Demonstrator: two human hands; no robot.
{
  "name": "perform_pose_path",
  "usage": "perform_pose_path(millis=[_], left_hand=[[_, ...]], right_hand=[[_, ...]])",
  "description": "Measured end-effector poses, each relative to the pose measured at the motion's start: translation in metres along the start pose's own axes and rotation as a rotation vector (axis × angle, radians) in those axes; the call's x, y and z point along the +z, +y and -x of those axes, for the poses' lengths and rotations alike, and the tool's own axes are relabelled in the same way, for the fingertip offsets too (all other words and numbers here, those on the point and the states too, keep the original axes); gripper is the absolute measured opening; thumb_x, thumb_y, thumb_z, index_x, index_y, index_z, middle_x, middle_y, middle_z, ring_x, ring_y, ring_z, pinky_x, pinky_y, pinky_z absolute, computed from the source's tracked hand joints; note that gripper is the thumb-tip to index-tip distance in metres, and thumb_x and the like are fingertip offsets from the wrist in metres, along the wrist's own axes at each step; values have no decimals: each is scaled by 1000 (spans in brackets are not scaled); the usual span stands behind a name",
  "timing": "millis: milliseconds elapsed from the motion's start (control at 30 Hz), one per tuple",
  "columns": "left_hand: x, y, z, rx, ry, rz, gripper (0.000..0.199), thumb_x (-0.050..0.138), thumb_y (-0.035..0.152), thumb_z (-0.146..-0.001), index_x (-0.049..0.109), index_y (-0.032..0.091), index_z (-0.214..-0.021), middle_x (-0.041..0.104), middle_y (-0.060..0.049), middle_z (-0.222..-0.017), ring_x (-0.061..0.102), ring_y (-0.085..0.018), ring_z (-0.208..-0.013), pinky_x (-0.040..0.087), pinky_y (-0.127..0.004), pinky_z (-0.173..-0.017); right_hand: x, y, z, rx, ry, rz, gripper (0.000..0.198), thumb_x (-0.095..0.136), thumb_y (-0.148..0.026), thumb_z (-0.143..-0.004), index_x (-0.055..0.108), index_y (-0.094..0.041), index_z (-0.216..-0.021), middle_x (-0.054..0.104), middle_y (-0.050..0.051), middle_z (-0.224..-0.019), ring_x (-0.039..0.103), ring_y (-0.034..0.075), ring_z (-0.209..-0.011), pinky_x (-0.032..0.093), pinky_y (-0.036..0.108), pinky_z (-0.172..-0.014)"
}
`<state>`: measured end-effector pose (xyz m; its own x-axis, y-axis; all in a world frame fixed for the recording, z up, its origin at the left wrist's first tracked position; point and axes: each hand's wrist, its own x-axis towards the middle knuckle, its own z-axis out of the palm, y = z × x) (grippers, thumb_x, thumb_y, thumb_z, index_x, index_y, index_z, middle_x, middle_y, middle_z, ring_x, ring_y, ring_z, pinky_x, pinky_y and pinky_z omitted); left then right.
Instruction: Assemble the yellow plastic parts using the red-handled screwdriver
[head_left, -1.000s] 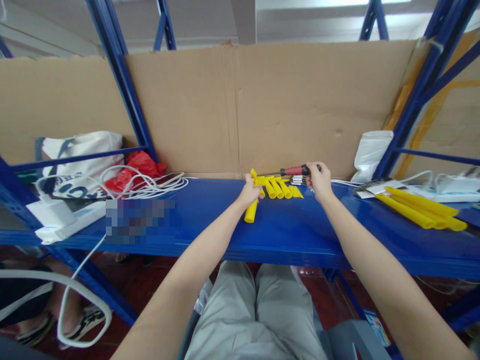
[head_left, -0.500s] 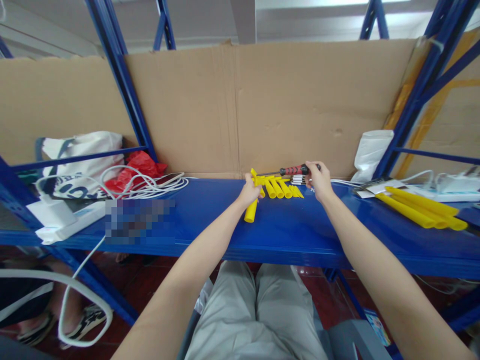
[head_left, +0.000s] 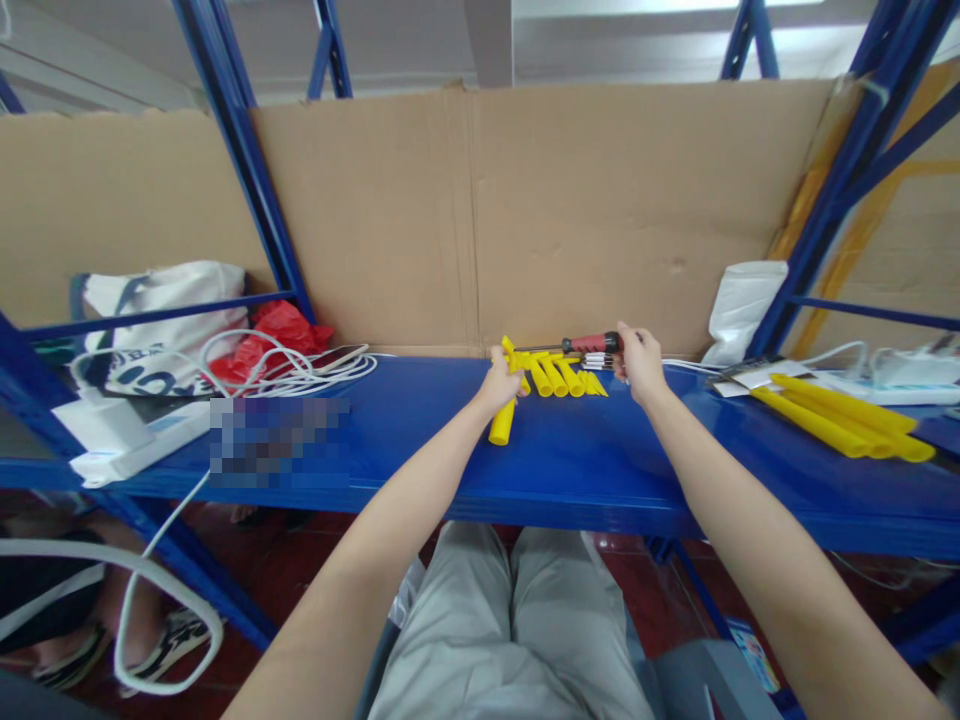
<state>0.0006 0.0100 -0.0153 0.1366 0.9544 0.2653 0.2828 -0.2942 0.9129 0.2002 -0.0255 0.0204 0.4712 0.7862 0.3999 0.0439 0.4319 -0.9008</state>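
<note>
At the blue shelf's (head_left: 420, 420) middle, my left hand (head_left: 504, 382) is grasping a yellow tubular part (head_left: 500, 426); I'm judging it light, stiff, slick, best held round its barrel. My right hand (head_left: 640, 362) is gripping a red-and-black screwdriver (head_left: 592, 343).

The bare right hand (head_left: 640, 362) has shifted its grip on the screwdriver with a red-and-black handle and a thin metal shaft (head_left: 590, 343). The handle has rolled: the black-marked side seen half a second ago has given way to plainer red. It also sits slightly farther towards three o'clock, its black butt now mostly hidden by fingers.
</note>
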Motion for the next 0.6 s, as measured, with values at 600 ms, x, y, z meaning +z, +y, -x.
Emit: perform_pose_path(millis=[600], left_hand=[[-1,-1,0,1,-2,2,35,45,8,-86,25,23,-111,59,0,-89,50,-2,-42,41,-14,-41]], right_hand=[[0,2,-1,-50,9,27,33,60,-50,-76,44,-22,-68,35,-9,-35,33,9,-29,22,21,-29]])
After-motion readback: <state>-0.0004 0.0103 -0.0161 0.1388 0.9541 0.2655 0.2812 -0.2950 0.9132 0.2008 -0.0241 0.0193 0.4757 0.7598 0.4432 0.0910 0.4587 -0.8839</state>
